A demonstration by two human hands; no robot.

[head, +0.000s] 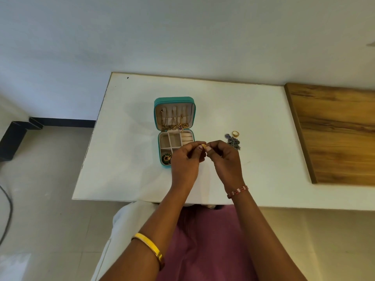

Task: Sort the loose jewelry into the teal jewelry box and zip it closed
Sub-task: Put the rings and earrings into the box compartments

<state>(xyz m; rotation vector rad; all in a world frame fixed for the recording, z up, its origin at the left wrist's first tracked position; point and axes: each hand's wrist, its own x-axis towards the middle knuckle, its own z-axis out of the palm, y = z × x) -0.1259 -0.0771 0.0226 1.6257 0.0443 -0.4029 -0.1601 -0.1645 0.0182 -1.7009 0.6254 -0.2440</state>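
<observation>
Pinching from both sides, a small gold ring (204, 147) is held by the left hand (185, 162) and right hand (226, 161) above the table (125, 138), beside the open teal jewelry box (174, 130) near its middle; loose jewelry (233, 140) lies toward the right edge.

White table (142, 179), wooden board (334, 134).

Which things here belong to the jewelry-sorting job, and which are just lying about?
Job:
open teal jewelry box
small gold ring, pinched by left hand and right hand
gold ring on table
dark beaded jewelry pile

Lying about:
white table
brown wooden board
</observation>
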